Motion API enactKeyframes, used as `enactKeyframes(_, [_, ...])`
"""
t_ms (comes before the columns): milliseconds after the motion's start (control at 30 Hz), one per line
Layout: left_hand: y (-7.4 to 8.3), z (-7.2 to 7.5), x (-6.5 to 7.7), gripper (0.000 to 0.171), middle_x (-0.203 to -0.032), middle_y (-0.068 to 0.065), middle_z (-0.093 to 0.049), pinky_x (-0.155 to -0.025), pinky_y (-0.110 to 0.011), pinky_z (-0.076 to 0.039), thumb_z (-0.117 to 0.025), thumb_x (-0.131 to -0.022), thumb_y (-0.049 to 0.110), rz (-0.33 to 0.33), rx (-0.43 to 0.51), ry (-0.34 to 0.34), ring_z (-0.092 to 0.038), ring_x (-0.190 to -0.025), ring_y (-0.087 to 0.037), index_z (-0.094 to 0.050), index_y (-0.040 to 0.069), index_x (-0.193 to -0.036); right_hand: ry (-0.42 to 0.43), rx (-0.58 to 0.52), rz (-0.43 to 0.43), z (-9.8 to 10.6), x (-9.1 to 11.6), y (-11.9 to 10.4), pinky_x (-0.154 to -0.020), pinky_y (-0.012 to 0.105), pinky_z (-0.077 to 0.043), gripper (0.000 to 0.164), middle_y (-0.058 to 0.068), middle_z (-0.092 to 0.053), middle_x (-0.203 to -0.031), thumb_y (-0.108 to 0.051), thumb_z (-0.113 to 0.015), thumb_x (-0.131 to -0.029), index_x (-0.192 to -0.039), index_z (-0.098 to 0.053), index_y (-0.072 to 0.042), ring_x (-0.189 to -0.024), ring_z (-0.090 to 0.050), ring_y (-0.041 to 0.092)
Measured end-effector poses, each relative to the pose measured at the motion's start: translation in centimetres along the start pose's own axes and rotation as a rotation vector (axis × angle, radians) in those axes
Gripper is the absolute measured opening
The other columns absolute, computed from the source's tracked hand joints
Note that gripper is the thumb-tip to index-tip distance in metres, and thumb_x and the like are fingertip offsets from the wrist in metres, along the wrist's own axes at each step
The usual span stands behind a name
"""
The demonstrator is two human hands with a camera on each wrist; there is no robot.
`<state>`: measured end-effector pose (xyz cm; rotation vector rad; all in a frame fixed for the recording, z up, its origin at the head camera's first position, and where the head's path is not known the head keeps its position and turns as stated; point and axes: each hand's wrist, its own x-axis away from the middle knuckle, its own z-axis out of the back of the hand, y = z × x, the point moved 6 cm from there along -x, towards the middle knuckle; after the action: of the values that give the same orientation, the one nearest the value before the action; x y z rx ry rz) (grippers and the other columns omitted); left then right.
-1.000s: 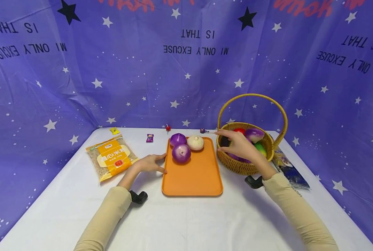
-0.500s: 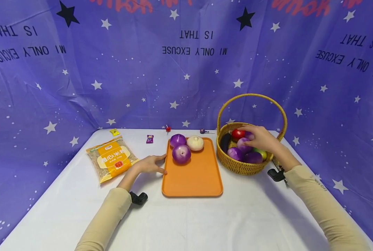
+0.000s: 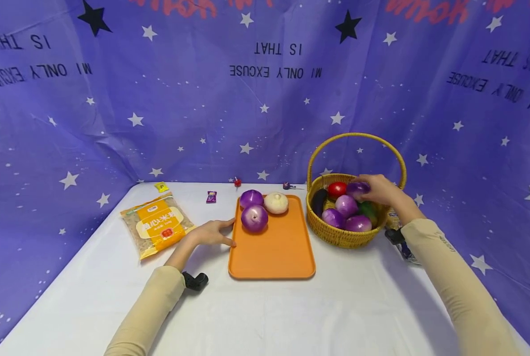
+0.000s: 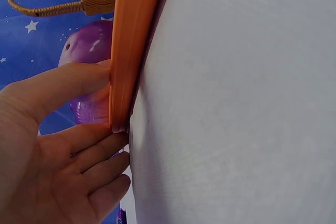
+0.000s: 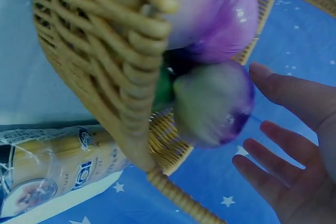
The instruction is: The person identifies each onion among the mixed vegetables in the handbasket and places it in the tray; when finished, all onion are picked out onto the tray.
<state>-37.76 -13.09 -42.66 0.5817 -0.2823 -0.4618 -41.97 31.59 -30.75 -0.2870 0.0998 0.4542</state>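
My left hand point(image 3: 211, 233) touches the left rim of an orange tray point(image 3: 273, 257) with thumb and fingertips, fingers loosely extended. Two purple onions point(image 3: 254, 218) and a white onion-shaped vegetable point(image 3: 275, 203) lie in the tray's far half. At the wicker basket point(image 3: 340, 238), my right hand point(image 3: 380, 190) reaches over the back right rim. Its thumb meets a purple and pale onion-shaped vegetable point(image 5: 212, 103), while the other fingers stand spread and apart from it in the right wrist view. Several more purple vegetables point(image 3: 346, 205), a red one point(image 3: 337, 189) and a dark elongated one point(image 3: 319, 201) fill the basket.
A yellow food bag point(image 3: 160, 225) lies left of the tray. Wrapped candies point(image 3: 211, 197) and lollipops point(image 3: 287, 186) sit along the far edge. A clear package point(image 5: 63, 166) lies right of the basket, whose tall handle point(image 3: 358, 134) arches above it.
My right hand moved right from the basket's left side to its back right, by the purple and pale vegetable. My left hand stays at the tray's rim.
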Motion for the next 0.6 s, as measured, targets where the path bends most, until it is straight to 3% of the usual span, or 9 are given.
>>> enactKeyframes(300, [-0.1,0.4,0.1,0.089,-0.148,-0.021,-0.038,-0.110,-0.055,-0.027,-0.076,-0.080,0.038,0.016,-0.005,-0.002,-0.035,-0.134,-0.043,-0.032,0.004,-0.150,-0.081,-0.001,-0.094,-1.0,-1.9,1.0,-0.102,0.064,-0.033,0.056,0.030,-0.054,-0.127,-0.005,-0.074,-0.081,-0.133,-0.053,0.003,-0.120,-0.043,0.051])
enactKeyframes(600, [-0.1,0.0,0.1,0.089,-0.148,-0.021,-0.039,-0.110,-0.055,-0.027,-0.076,-0.080,0.037,0.014,0.001,-0.008,-0.034,-0.134,-0.044,-0.032,0.003,-0.149,-0.086,0.076,-0.095,-1.2,-2.1,1.6,-0.097,0.063,-0.037,0.051,0.030,-0.058,-0.120,-0.002,-0.075,-0.076,-0.125,-0.061,-0.001,-0.114,-0.047,0.052])
